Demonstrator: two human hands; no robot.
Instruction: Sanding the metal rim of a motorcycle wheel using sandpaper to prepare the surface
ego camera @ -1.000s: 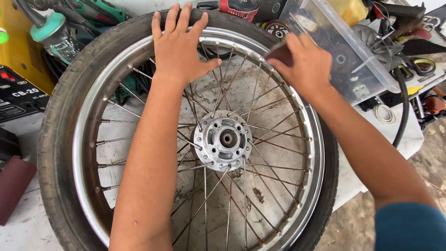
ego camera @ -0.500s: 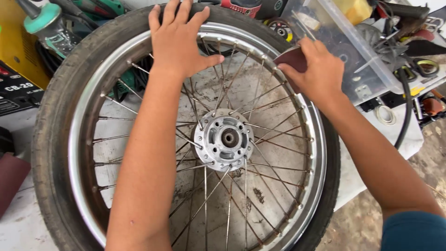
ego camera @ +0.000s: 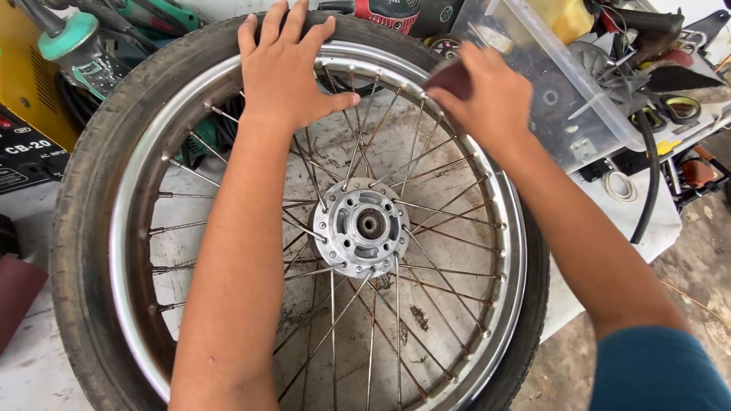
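Here, right hand (ego camera: 491, 99) clenched on a small dark reddish-brown pad (ego camera: 451, 78), likely sandpaper, pressed to the chrome rim (ego camera: 126, 259) at about 1 o'clock of the wheel. Only a corner of the pad shows past the fingers; its long axis cannot be told.

Left hand (ego camera: 285, 68) flat and spread, grasping nothing, palm on the rim at 12 o'clock, fingertips over the black tyre (ego camera: 84, 198), thumb pointing toward 3 o'clock across the spokes (ego camera: 434, 304).

Wheel lies flat on a pale, stained table (ego camera: 34, 373), axle axis pointing straight up at the camera. Hub (ego camera: 362, 227) at centre, silver, bore open. Spokes and the inner rim show rust, heaviest from 6 to 9 o'clock. Tyre overhangs the table edge at about 4 o'clock.

Around it: clear plastic bin (ego camera: 556, 99) just beside the right hand at 2 o'clock, with a yellow lump inside. Black hose (ego camera: 651, 183) at 3 o'clock. Teal-capped power tool (ego camera: 72, 46) at 10 o'clock, yellow machine (ego camera: 23, 84) at 9 o'clock. Maroon block (ego camera: 15, 297) at 8 o'clock, well apart.
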